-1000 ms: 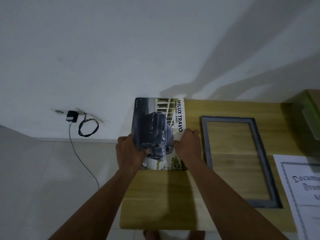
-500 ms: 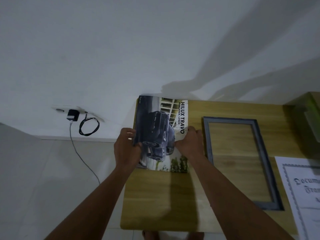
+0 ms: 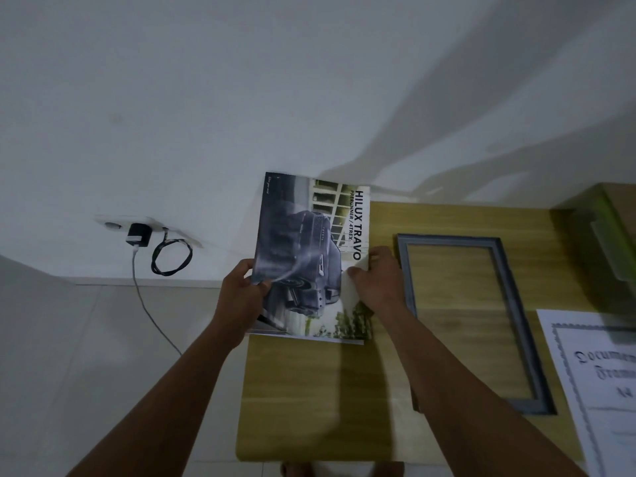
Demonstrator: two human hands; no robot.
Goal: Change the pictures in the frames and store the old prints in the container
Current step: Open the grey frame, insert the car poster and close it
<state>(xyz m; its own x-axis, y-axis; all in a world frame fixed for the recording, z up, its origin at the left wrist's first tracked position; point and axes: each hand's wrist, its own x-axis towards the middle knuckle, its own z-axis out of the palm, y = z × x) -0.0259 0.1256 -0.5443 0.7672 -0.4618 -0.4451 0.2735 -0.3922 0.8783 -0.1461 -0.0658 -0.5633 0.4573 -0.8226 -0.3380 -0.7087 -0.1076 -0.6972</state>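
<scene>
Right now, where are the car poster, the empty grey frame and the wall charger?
car poster [image 3: 303,249]: head view, on the dark car printed mid-sheet.
empty grey frame [image 3: 505,277]: head view, on its right-hand rail.
wall charger [image 3: 138,234]: head view, on the black plug body.

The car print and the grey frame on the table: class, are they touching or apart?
Apart. The head view shows a strip of bare wooden table between the car print and the grey frame, with the right hand resting in that gap.

Dark grey truck print [image 3: 311,256] with black lettering, grey picture frame [image 3: 509,304], light woodgrain table [image 3: 309,401], white bordered certificate [image 3: 599,380], green container [image 3: 609,242]
</scene>
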